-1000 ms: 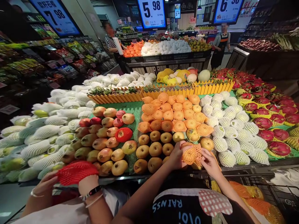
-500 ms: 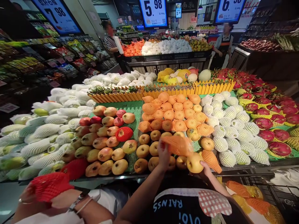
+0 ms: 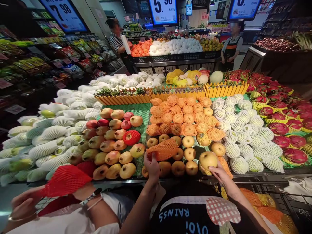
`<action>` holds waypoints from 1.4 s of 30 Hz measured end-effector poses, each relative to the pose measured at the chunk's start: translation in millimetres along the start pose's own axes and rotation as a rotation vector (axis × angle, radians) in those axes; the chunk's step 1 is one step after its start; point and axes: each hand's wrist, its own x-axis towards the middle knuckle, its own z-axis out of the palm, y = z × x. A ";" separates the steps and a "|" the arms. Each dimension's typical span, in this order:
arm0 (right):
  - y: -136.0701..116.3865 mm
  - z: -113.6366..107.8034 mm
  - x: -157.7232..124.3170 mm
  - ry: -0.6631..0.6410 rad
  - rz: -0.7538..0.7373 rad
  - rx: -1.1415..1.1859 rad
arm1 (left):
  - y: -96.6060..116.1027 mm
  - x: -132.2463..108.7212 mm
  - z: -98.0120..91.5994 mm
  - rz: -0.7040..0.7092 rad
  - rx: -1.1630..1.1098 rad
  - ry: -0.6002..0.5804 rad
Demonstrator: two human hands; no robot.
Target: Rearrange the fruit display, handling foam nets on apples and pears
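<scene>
My left hand (image 3: 152,167) is closed on one end of an orange foam net sleeve (image 3: 163,149), which stretches out to the right over the bare pears and looks empty. My right hand (image 3: 221,174) grips a round yellow-brown pear (image 3: 208,160) at its lower right side, near the front of the display. Yellow netting (image 3: 204,170) shows just under this pear. Rows of bare brown pears (image 3: 177,168) sit between my hands, with orange-netted pears (image 3: 187,118) behind them.
To the left, a co-worker's hands (image 3: 23,203) hold a red foam net (image 3: 68,180). Pomegranates (image 3: 113,157) and white-netted fruit lie left; more white-netted fruit (image 3: 251,139) and dragon fruit (image 3: 296,156) lie right. A wire cart (image 3: 287,198) stands at lower right. Two people stand further back.
My left hand has moved left with the orange net, now spread out and sharper. The pear in my right hand is slightly higher and further right. The co-worker's red net has risen and stretched out.
</scene>
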 end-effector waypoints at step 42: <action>-24.6 26.0 57.3 0.098 -0.337 -1.633 | 18.4 -7.6 -30.9 0.041 -0.045 0.026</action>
